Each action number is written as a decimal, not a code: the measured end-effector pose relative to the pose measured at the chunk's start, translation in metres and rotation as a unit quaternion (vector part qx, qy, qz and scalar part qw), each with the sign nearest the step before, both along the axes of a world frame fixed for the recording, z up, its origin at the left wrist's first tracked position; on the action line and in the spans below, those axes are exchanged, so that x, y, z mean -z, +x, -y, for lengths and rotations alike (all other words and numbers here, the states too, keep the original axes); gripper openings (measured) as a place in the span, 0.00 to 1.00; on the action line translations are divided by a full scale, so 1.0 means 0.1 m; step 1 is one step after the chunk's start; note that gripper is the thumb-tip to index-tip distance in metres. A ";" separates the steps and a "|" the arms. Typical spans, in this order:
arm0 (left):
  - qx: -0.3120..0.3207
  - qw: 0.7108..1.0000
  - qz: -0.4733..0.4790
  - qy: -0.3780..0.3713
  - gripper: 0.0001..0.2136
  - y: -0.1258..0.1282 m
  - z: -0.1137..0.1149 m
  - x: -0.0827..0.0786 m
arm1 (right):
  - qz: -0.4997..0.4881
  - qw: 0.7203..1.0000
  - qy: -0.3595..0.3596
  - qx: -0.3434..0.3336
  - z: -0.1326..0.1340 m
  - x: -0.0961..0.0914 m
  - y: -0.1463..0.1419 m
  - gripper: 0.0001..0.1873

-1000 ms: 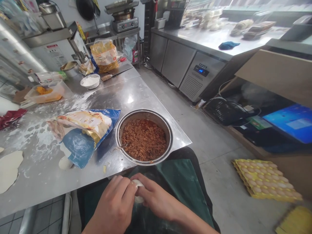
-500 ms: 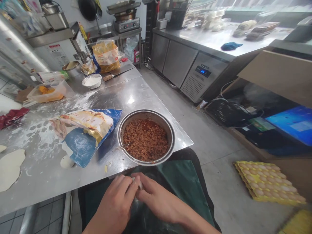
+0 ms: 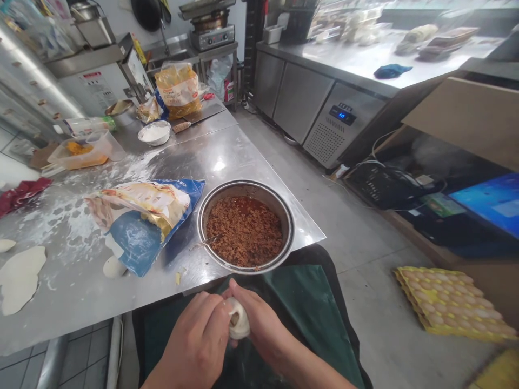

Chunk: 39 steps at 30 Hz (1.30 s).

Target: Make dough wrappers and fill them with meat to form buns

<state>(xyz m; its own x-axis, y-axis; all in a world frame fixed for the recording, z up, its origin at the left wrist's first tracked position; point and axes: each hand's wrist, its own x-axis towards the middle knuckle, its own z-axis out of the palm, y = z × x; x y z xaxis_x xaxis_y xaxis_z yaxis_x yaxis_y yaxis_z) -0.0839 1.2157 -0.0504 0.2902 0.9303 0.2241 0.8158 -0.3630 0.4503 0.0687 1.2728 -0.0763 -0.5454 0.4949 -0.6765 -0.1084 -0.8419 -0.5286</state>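
Note:
Between my two hands is a small piece of white dough [image 3: 239, 321], gathered round with a dark hollow showing in its top. My left hand [image 3: 198, 332] closes on it from the left, fingers bent. From the other side my right hand [image 3: 261, 324] cups it, thumb pointing up; its lower fingers are mostly hidden. Just beyond the hands stands a round metal pot [image 3: 201, 237] of reddish-brown minced filling [image 3: 243, 232]. The handle of a utensil [image 3: 211, 239] rests in the filling at the pot's left side.
An opened blue flour bag [image 3: 141, 243] lies left of the pot, beside a dough ball [image 3: 113, 267]. Flat dough [image 3: 23, 278] sits on the floured steel table [image 3: 101, 294]. A bowl of white powder [image 3: 154, 133] and cleaver [image 3: 203, 115] lie farther back. Egg trays [image 3: 454, 302] are right.
My hands have turned and parted slightly, so the dough between them now shows its hollow top. The view has shifted a little; the pot and bag stay in place on the table.

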 end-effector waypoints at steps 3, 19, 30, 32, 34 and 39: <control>0.015 0.999 -0.023 -0.016 0.20 -0.02 -0.01 -0.04 | 0.002 1.000 -0.015 -0.027 -0.02 -0.03 0.03 0.36; 0.002 0.998 -0.007 0.057 0.12 0.00 -0.02 -0.18 | -0.005 1.000 0.003 -0.015 -0.03 -0.07 0.05 0.33; 0.026 0.997 -0.030 0.064 0.16 -0.05 -0.02 -0.20 | -0.003 0.999 0.006 -0.049 -0.05 -0.09 0.06 0.37; 0.036 0.996 -0.041 0.073 0.17 -0.07 -0.01 -0.21 | -0.024 0.997 -0.010 -0.069 -0.06 -0.10 0.06 0.36; 0.030 0.995 -0.038 0.088 0.14 -0.08 0.00 -0.21 | -0.042 0.996 -0.007 -0.080 -0.07 -0.11 0.06 0.32; 0.042 0.994 -0.053 0.086 0.17 -0.09 0.01 -0.23 | 0.018 0.997 0.024 -0.065 -0.11 -0.14 0.05 0.36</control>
<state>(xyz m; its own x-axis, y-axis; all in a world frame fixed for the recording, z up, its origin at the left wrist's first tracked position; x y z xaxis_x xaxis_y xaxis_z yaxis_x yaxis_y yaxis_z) -0.0930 1.2149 -0.0269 0.3959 0.8520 0.3425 0.8187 -0.4964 0.2887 0.0734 1.2833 -0.0628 -0.5830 0.4545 -0.6734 0.0193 -0.8209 -0.5708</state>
